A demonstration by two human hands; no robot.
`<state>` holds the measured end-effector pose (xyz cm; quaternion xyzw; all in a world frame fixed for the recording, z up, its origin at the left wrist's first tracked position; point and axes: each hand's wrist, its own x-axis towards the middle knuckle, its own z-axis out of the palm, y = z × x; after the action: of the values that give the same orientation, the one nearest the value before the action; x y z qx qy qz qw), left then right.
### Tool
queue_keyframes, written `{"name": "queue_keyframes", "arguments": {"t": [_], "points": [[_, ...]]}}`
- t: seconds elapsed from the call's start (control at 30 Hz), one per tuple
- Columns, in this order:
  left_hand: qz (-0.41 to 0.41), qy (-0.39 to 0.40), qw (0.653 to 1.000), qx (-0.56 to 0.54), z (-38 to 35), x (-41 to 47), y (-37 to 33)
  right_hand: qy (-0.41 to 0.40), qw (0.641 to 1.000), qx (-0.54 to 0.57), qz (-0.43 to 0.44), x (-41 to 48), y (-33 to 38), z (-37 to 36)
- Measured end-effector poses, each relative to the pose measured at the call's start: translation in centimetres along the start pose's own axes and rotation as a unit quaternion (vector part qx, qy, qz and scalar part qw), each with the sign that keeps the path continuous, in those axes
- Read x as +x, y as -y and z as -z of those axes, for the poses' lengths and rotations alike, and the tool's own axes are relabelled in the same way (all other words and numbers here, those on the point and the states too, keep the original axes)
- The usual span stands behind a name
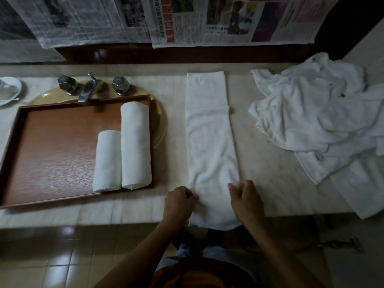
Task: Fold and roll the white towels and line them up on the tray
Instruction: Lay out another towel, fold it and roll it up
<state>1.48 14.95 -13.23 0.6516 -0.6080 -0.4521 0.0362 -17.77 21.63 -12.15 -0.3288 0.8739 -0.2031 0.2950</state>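
Note:
A white towel (209, 138), folded into a long narrow strip, lies on the marble counter and runs away from me; its near end hangs over the counter's front edge. My left hand (179, 202) pinches the strip's left edge near that end. My right hand (246, 197) pinches its right edge at the same height. Left of it, a brown wooden tray (52, 146) holds two rolled white towels side by side: a shorter one (108, 161) and a longer one (136, 144) against the tray's right wall.
A heap of loose white towels (320, 117) covers the counter's right end, one hanging over the edge. The tray lies over a sink with a metal tap (91, 87) behind it. A white dish (8, 90) is at far left. Newspapers hang on the wall.

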Motion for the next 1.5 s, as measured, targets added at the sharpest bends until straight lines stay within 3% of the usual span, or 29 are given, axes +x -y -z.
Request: {"name": "queue_keyframes", "arguments": {"t": [0.07, 0.17, 0.3, 0.4, 0.6, 0.7, 0.77, 0.97, 1.17, 1.37, 1.5], "points": [[0.004, -0.001, 1.0, -0.001, -0.1, 0.1, -0.1, 0.041, 0.997, -0.049, -0.049, 1.4, -0.1, 0.9], [0.012, 0.012, 1.0, -0.003, -0.3, 0.0, -0.3, 0.108, 0.989, -0.098, -0.002, 2.7, -0.2, 2.2], [0.026, 0.007, 0.999, -0.03, -0.1, -0.3, -0.3, 0.082, 0.996, -0.013, 0.039, 3.0, -0.7, 3.1], [0.022, -0.036, 0.999, 0.005, -0.5, -0.9, 0.1, 0.066, 0.994, -0.04, 0.083, 2.5, -1.9, 3.1], [0.021, -0.06, 0.998, 0.005, -1.3, -2.1, -0.5, 0.114, 0.992, -0.034, 0.032, 3.1, -2.5, 3.4], [0.012, -0.043, 0.997, 0.061, -1.6, -2.5, -0.4, 0.142, 0.985, -0.085, 0.054, 3.7, -2.8, 3.9], [-0.007, -0.029, 0.996, 0.086, -1.7, -2.6, -0.5, 0.152, 0.985, -0.054, 0.065, 3.8, -2.8, 4.2], [0.013, 0.008, 0.999, -0.033, -1.0, -2.8, -0.6, 0.166, 0.984, 0.032, 0.049, 4.1, -3.4, 4.0], [0.013, -0.012, 1.0, -0.02, -1.0, -2.9, 0.0, 0.145, 0.987, 0.042, 0.047, 3.8, -3.7, 4.1], [0.023, -0.021, 0.997, 0.069, -2.4, -2.8, 0.1, 0.112, 0.992, 0.03, 0.056, 3.6, -3.8, 3.6], [-0.057, -0.088, 0.991, 0.086, -2.0, -2.0, -0.9, 0.046, 0.993, -0.006, 0.109, 3.7, -3.6, 3.1]]}}
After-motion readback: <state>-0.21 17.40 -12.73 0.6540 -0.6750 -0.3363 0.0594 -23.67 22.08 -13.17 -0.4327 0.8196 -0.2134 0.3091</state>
